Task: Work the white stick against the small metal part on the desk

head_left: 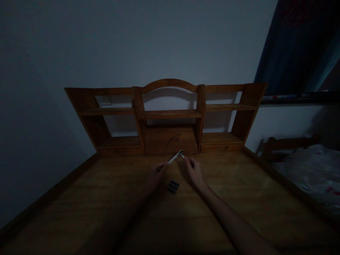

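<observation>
My left hand (157, 174) is closed on a slim white-handled tool (174, 158), which slants up to the right and ends in a dark, shiny head. My right hand (195, 172) pinches a small pale piece (182, 155) that meets the tool's head. The dim light hides the exact kind of both, and whether they are joined. Three small dark oblong pieces (173, 187) lie side by side on the wooden desk (228, 198), below and between my hands.
A wooden shelf unit (170, 114) stands along the back of the desk, against a pale wall. A raised rim (265, 170) edges the desk's right side. Beyond it, plastic-covered bedding (313, 173) and a dark curtain (294, 53) show at the right.
</observation>
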`<state>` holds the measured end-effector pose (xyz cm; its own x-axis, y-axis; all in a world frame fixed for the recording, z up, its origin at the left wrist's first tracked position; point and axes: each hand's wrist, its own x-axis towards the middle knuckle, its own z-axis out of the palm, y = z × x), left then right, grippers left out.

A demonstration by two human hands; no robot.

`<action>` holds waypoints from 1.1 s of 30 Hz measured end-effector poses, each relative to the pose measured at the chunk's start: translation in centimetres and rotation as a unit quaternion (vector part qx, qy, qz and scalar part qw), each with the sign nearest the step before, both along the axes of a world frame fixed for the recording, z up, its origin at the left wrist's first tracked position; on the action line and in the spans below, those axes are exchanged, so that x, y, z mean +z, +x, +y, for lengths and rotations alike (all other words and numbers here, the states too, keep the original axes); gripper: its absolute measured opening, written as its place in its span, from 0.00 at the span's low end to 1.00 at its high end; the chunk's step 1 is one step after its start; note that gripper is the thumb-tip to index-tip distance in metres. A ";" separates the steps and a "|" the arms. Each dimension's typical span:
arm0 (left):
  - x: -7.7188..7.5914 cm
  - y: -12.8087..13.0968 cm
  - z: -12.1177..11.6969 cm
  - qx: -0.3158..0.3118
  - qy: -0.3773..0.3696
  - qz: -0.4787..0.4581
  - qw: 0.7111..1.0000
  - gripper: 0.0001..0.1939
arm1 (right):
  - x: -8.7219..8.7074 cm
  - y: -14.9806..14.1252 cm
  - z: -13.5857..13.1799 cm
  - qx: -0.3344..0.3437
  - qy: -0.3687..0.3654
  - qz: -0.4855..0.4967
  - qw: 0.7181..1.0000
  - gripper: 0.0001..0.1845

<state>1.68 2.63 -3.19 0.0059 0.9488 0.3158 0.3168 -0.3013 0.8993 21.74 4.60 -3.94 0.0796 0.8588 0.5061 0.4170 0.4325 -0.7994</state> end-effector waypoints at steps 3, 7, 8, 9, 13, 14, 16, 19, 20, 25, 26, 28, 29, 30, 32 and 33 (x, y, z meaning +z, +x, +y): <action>-0.1 0.0 0.0 0.014 -0.001 0.000 1.000 0.25 | -0.1 0.0 0.1 -0.005 -0.001 -0.001 1.000 0.25; -0.2 0.0 0.1 0.014 0.008 -0.021 1.000 0.25 | -0.1 0.1 0.0 -0.011 -0.002 -0.004 1.000 0.25; -0.2 0.0 0.1 0.015 0.010 -0.022 1.000 0.25 | 0.0 0.1 0.0 -0.012 -0.001 -0.003 1.000 0.25; -0.2 0.0 0.1 0.019 0.010 -0.020 1.000 0.25 | 0.1 0.1 -0.1 -0.012 0.000 -0.001 1.000 0.24; -0.2 0.0 0.1 0.023 0.006 -0.018 1.000 0.25 | 0.2 0.0 -0.3 -0.013 0.005 0.020 1.000 0.24; -0.2 0.0 0.1 0.018 0.005 -0.018 1.000 0.25 | 0.2 0.0 -0.3 -0.012 0.008 0.023 1.000 0.24; -0.3 0.0 0.1 0.005 0.002 -0.014 1.000 0.24 | 0.1 0.0 -0.2 -0.010 0.014 0.022 1.000 0.24; -0.2 0.0 0.1 -0.003 0.003 -0.002 1.000 0.23 | -0.1 0.0 -0.1 -0.001 0.011 0.006 1.000 0.24; -0.2 0.0 0.1 0.000 0.005 0.002 1.000 0.23 | -0.1 0.0 -0.1 0.002 0.006 0.002 1.000 0.24; -0.3 -0.1 0.2 0.006 0.011 0.007 1.000 0.24 | 0.1 0.0 -0.3 0.006 -0.002 -0.003 1.000 0.25; -0.3 -0.1 0.2 0.006 0.011 0.008 1.000 0.24 | 0.2 0.0 -0.4 0.005 -0.002 -0.003 1.000 0.25; -0.3 -0.1 0.2 0.010 0.011 0.007 1.000 0.24 | 0.3 0.0 -0.4 0.002 -0.004 -0.003 1.000 0.25; -0.3 -0.1 0.2 0.013 0.011 0.005 1.000 0.24 | 0.4 0.0 -0.5 0.000 -0.005 -0.002 1.000 0.25; -0.3 -0.1 0.1 0.016 0.011 0.004 1.000 0.24 | 0.4 0.0 -0.4 -0.001 -0.007 -0.001 1.000 0.26; -0.3 0.0 0.1 0.019 0.010 0.005 1.000 0.24 | 0.3 0.0 -0.4 -0.005 -0.006 0.000 1.000 0.26; -0.4 0.0 0.1 0.021 0.011 0.005 1.000 0.25 | 0.3 0.0 -0.3 -0.007 -0.004 0.000 1.000 0.26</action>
<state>1.66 2.77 -3.54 -0.0303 0.9410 0.3370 0.3385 -0.3076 0.8893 21.77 4.28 -3.67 0.0910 0.8614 0.4996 0.4236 0.4206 -0.8023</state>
